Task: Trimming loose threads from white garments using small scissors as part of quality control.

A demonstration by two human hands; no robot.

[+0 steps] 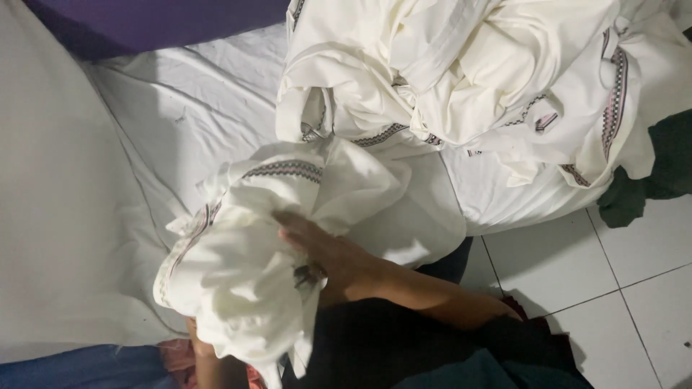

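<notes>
White tiled floor [634,288] shows at the right, and a white sheet [180,122] covers the bed at the left. Near the sheet's lower edge lies a bunched cream garment [238,266] with patterned trim. Most of the left hand [196,344] is hidden beneath it, so its grip cannot be told. The right hand [324,256] presses on the garment, fingers curled into the cloth. A heap of cream cloth [490,79] fills the upper right.

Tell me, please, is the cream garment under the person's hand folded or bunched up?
Bunched up: the cream garment sits in loose crumpled folds, its patterned trim twisted, with the right hand pressing on it.
</notes>
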